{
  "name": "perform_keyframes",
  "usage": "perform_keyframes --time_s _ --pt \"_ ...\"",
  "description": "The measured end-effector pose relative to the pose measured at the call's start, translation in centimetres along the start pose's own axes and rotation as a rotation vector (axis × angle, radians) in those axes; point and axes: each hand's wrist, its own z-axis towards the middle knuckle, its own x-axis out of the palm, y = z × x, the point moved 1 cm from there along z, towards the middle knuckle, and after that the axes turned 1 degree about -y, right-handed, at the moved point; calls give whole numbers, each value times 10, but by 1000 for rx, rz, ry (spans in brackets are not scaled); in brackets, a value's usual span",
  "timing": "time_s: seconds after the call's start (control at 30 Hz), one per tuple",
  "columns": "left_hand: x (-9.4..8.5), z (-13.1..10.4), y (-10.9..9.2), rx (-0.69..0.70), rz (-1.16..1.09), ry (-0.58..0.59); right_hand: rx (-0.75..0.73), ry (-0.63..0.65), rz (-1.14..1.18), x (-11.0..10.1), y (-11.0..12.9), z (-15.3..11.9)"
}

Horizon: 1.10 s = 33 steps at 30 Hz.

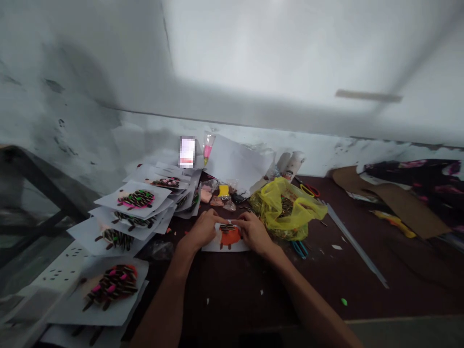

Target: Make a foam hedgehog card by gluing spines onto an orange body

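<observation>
On the dark table in front of me lies a white paper card (208,248) with an orange clay shape (230,239), dark striped pieces across its top and small brown legs below. My left hand (205,229) rests at the card's left upper edge, fingers curled and index finger reaching inward. From the other side my right hand (254,233) mirrors it. The two hands' fingertips nearly meet above the striped pieces, closed on something too small to make out. Beside my right hand is a yellow plastic bag (311,212) holding brown bits.
At left are stacked cards with finished hedgehog-like figures (136,198). Small packets of clay (224,190) and a lit phone (187,152) stand behind. To the right are blue-handled scissors (299,249), red-handled scissors (311,189), a metal ruler (357,245) and a yellow cutter (395,224).
</observation>
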Motion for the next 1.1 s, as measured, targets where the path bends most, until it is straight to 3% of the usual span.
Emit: perform_keyframes --time_s 0.27,0.7,0.93,1.1 --pt "1 0 -1 17 14 -30 19 48 -47 3 1 1" --pt "-5 -2 -6 -4 68 16 14 -43 0 8 -3 1" --pt "-7 1 -6 -35 7 -39 134 -212 -15 2 -20 4" --pt "-1 5 -1 -40 -20 -124 288 -211 -68 -12 -34 10"
